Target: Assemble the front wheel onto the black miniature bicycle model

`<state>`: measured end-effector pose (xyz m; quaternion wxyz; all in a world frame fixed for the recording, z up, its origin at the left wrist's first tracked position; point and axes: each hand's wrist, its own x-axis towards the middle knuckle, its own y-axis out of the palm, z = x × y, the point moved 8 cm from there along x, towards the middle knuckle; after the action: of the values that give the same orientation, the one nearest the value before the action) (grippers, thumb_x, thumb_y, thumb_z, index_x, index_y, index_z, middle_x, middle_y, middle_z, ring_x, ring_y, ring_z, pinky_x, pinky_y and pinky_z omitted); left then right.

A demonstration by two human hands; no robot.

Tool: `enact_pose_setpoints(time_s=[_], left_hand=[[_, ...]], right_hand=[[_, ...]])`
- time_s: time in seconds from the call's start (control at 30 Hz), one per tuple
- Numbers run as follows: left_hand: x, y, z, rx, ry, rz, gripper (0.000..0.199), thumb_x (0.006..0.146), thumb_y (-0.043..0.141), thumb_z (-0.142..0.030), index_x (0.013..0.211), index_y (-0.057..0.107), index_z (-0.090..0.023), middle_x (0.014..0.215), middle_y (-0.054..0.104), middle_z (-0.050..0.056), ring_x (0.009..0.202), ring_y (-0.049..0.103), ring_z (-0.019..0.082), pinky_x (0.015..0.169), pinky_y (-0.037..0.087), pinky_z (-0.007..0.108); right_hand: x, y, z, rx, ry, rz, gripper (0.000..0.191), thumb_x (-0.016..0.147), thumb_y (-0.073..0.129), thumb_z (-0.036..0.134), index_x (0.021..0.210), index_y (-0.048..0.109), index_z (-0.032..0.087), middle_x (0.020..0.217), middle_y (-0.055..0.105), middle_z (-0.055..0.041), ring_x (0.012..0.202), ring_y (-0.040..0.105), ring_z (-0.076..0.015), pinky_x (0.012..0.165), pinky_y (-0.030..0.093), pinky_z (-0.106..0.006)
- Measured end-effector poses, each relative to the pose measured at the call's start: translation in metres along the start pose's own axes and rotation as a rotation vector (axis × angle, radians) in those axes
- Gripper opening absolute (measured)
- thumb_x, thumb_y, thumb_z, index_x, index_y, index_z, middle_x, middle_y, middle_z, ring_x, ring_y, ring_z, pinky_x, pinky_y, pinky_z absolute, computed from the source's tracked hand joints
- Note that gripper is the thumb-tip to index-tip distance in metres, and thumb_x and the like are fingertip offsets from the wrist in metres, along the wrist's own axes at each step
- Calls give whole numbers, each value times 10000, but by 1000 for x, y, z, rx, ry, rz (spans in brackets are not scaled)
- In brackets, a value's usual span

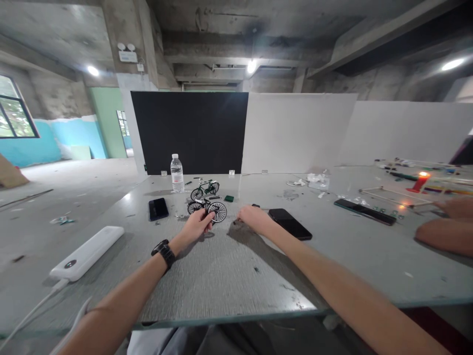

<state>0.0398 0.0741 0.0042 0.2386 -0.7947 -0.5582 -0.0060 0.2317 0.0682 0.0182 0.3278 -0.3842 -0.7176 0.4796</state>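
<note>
In front of the green bike [205, 188], our left grip [195, 226] pinched the black bike [204, 202], wheels [218, 212] seemingly on, what remained unclear. Right of that, our right grip [252, 217] curled; we couldn't tell if it held anything.

On the worktop [207, 291], the power bank [88, 252] lies at the near left, the left phone [158, 209] beyond it and the bottle [177, 175] farther back. Right of these, the far model bicycle [204, 189] stands behind the near model bicycle [208, 207]. The left hand [199, 224] is at the nearer one; the right hand [251, 217] sits between it and the right phone [290, 224]. A candle [420, 183] stands far right.
</note>
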Motion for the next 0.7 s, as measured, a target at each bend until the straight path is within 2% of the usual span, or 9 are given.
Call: enact_pose_setpoints(time_s=[0.2,0.37,0.53,0.7], left_hand=[[-2,-1,-1,-3,-2,-12,572,911,575,-757,756,514,-209,671,644,27,556,579,131,561,452,279],[-1,0,1,-4,-7,-10,565,920,574,-749,762,516,-210,672,641,25,551,571,131,551,445,281],[2,-1,4,7,1,-17,576,906,574,-759,738,507,-211,657,641,27,550,567,128,549,442,275],[2,-1,1,3,5,-11,565,900,574,-754,748,515,-213,646,634,16,551,567,129,548,440,271]], right_hand=[[0,1,5,-82,-61,-15,217,986,605,28,1059,791,112,1085,789,-161,1071,735,-255,854,535,-290],[1,2,-10,8,19,23,218,970,635,48,1049,811,148,1095,801,-144,1062,753,-258,820,536,-276],[-2,-1,-19,107,63,18,314,1028,603,119,1266,793,194,1218,804,-139,1185,736,-267,896,544,-287],[2,3,-14,170,30,11,298,961,673,104,1181,844,210,1090,823,-154,1057,767,-268,840,542,-272]])
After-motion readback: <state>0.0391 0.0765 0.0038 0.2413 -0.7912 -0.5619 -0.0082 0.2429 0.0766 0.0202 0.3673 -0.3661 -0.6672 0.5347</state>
